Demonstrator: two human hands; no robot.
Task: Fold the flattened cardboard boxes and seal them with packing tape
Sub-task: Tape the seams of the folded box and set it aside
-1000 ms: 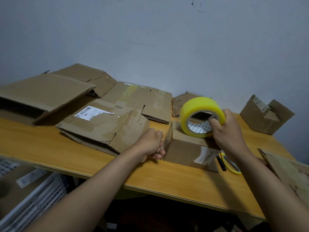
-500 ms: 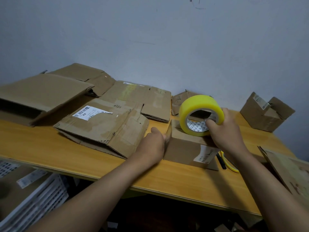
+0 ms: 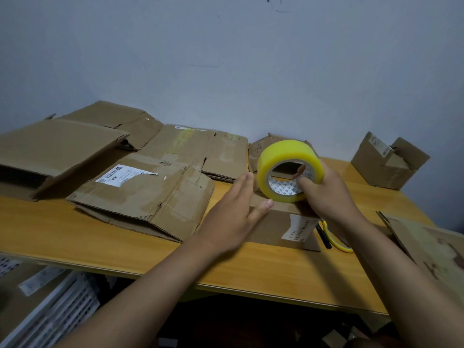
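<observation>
A small folded cardboard box (image 3: 278, 226) with a white label stands on the wooden table (image 3: 100, 237), near its front edge. My right hand (image 3: 326, 189) grips a yellow roll of packing tape (image 3: 288, 159) upright on top of the box, fingers through its core. Spread flat with fingers apart, my left hand (image 3: 236, 214) lies against the box's left top edge and holds nothing. Several flattened cardboard boxes (image 3: 150, 189) lie across the table's left half.
A large half-open box (image 3: 50, 151) sits at far left. Another small open box (image 3: 386, 162) stands at back right by the wall. Yellow-handled scissors (image 3: 334, 237) lie right of the small box. More cardboard (image 3: 431, 249) leans at the right edge. White crates (image 3: 62, 310) are below the table.
My left hand went from a fist beside the box to a flat, spread hand on its left top edge. The tape roll has lifted and tipped slightly in my right hand.
</observation>
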